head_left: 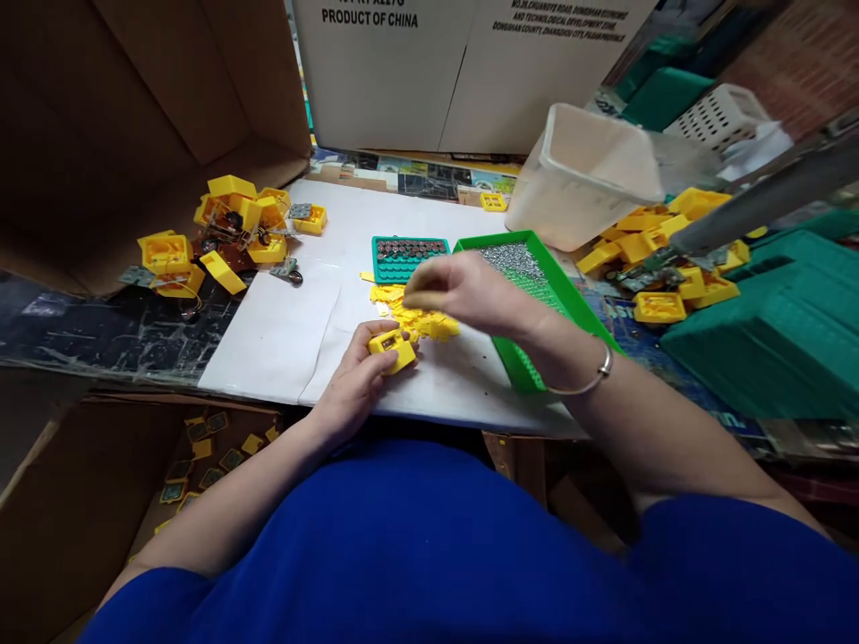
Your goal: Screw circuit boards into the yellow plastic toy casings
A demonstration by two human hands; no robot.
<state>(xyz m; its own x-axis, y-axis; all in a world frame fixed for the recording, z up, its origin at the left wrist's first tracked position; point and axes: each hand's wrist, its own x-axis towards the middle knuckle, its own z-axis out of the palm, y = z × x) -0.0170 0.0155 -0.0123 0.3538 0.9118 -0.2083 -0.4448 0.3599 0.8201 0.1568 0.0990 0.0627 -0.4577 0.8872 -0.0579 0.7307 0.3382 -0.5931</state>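
The left hand [352,380] is closed around a yellow case [403,355], thumb on its near side, opening facing up; the case is held above the near part of the white paper [268,344]; the right hand [463,291] is above the pile of yellow pieces [433,328], fingers curled and partly blurred; whether it grips anything cannot be told; a teal tray [406,266], part-filled with dark round parts [409,249], lies beyond the pile; a green basket [527,374] containing small metal parts [514,259] lies to the right.
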